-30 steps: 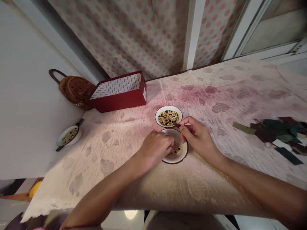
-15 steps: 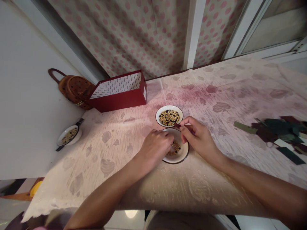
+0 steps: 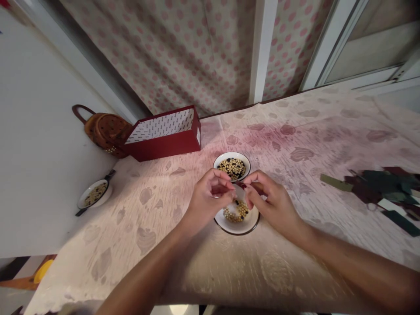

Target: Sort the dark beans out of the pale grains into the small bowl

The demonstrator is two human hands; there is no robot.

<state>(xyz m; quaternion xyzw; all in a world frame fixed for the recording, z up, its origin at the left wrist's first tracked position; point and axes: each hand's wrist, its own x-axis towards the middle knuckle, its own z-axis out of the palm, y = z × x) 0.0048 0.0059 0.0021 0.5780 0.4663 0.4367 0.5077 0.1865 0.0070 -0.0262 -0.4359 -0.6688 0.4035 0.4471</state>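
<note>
And we're right in close on the action: the left hand (image 3: 210, 202) and the right hand (image 3: 274, 203) are brought together, fingertips almost meeting above the dish. The right hand pinches a slim dark-red tool (image 3: 257, 188) between thumb and fingers, its tip pointing in toward the left hand. The left hand is curled up with its fingers bunched, and from here we can't tell whether it's gripping anything.

Directly below the hands sits a near white dish (image 3: 236, 229), dark-rimmed, with yellow and black beans (image 3: 236, 211) heaped in its middle. Just beyond it, almost touching, we've got a far white dish (image 3: 231, 156) with a fuller mix of beans (image 3: 231, 169).

Moving out across the stained, pink-blotched tablecloth (image 3: 131, 232), there's a small white pan (image 3: 94, 195) on the left with more beans inside and a dark handle. Behind it stands an open red box (image 3: 164, 148), patterned inside, next to a brown perforated bag (image 3: 106, 130) leaning at the corner. Over on the right lies a scattered pile of dark green and maroon strips (image 3: 374, 186). A polka-dot curtain (image 3: 157, 57) hangs behind it all.
</note>
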